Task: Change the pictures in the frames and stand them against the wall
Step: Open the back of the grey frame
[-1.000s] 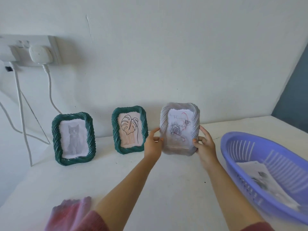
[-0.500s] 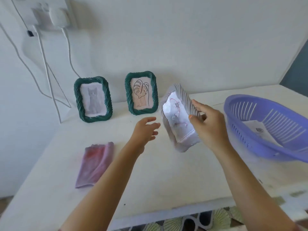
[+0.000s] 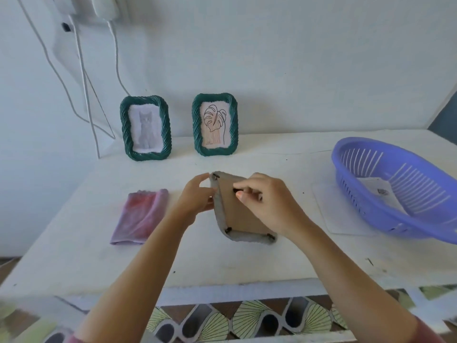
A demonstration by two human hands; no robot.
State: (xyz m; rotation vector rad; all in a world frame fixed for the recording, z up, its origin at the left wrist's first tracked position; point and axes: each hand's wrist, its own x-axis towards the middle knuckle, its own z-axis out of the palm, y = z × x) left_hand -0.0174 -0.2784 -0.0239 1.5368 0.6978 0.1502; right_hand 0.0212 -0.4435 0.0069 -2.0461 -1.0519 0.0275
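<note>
Grey frame (image 3: 247, 237) faces back-up over mid surface (image 3: 222, 263): brown backing board (image 3: 237, 214) w/ black corner clips (image 3: 228, 229). Left hand (image 3: 195, 199) fingers (image 3: 210, 194) grip its left edge; right hand (image 3: 269, 204) fingers (image 3: 244, 188) pinch a clip on the back.

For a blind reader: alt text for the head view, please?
The left hand and right hand hold a grey frame back-side up; the right pinches a black clip on its brown backing. Behind, a green cat frame and a leaf frame stand against the wall.
</note>
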